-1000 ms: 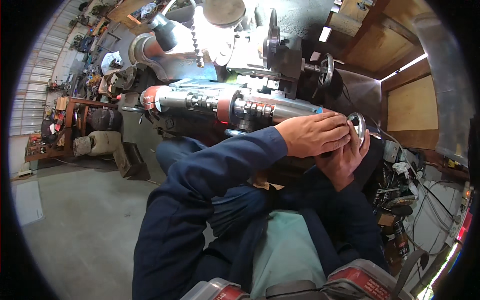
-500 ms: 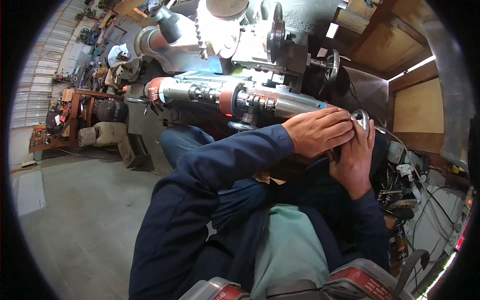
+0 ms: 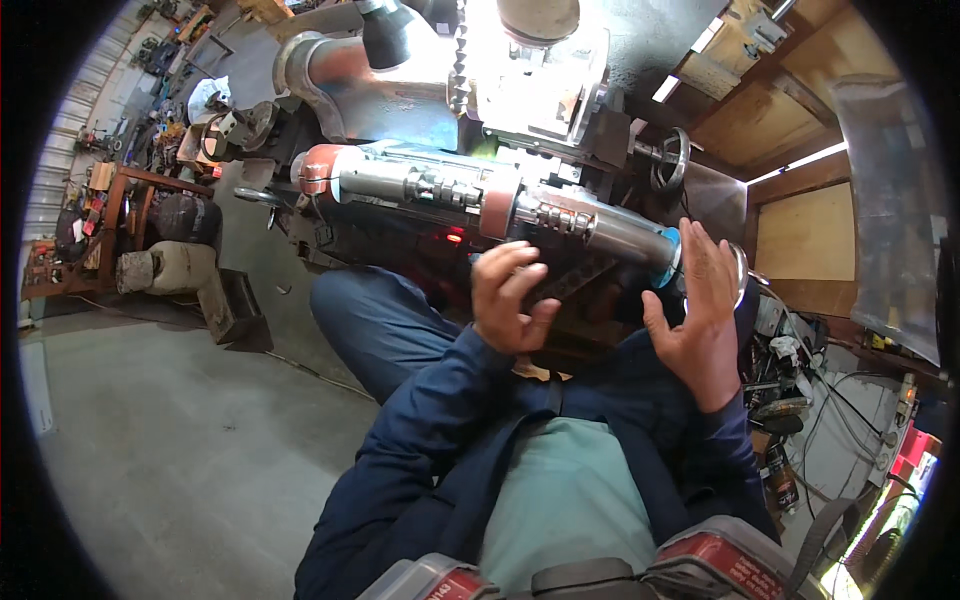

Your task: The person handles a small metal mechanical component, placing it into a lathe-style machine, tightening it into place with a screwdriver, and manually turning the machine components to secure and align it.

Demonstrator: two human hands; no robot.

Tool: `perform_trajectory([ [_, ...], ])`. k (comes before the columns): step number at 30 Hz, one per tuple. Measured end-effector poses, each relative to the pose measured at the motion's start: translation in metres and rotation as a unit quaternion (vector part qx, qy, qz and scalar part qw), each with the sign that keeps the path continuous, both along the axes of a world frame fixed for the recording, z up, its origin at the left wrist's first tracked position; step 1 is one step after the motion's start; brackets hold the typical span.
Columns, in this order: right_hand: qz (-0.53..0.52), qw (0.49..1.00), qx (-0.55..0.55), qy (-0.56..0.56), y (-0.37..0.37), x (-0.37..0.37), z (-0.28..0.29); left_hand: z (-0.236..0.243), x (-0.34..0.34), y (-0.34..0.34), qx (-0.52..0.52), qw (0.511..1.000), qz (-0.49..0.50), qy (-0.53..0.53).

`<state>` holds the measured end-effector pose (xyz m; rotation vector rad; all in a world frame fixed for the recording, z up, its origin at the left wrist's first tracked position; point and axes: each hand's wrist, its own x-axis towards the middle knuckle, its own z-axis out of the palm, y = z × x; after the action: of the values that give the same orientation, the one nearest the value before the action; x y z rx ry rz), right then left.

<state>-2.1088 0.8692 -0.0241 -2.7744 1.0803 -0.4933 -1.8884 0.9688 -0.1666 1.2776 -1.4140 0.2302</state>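
In front of me a long steel shaft with lobes point(image 3: 440, 190) lies across a machine bed, sloping down to the right. A red-brown ring point(image 3: 497, 207) surrounds its middle. My left hand point(image 3: 508, 308) hovers just nearer to me than this ring, holding nothing, its fingers half bent and apart. At the shaft's right end, beside a blue-edged collar point(image 3: 668, 258), my right hand point(image 3: 702, 325) is raised with fingers stretched out and thumb spread. Behind its fingers shows a chrome handwheel point(image 3: 741, 275), partly hidden; whether the hand touches it I cannot tell.
A bright-lit grinding machine head point(image 3: 545, 90) rises behind the shaft, with a dark lamp point(image 3: 395, 38) beside it. Another handwheel point(image 3: 670, 160) sticks out at the back right. A metal box point(image 3: 232, 308) stands on the floor at left. Cables point(image 3: 835, 400) hang at right.
My left hand has come away from the right-hand handwheel and moved left toward the ring. My right hand's fingers have straightened and spread. The view has shifted slightly.
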Motion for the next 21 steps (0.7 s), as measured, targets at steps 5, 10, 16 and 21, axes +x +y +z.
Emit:
perform_trajectory([
  [5,-0.009,0.999,-0.024,0.030,-0.003,0.002,-0.007,-0.004,0.033,0.012,-0.029,0.981,0.144,0.124],
  [10,0.000,0.998,0.018,0.062,-0.005,-0.039,-0.002,-0.008,0.028,0.014,-0.043,0.975,0.145,0.166],
  [16,0.062,0.990,0.068,0.107,-0.022,-0.063,0.010,0.014,-0.006,0.002,0.023,0.995,-0.093,0.005],
  [21,0.111,0.984,0.053,0.131,-0.034,-0.058,-0.007,0.049,-0.049,-0.045,0.081,0.951,-0.279,-0.105],
])
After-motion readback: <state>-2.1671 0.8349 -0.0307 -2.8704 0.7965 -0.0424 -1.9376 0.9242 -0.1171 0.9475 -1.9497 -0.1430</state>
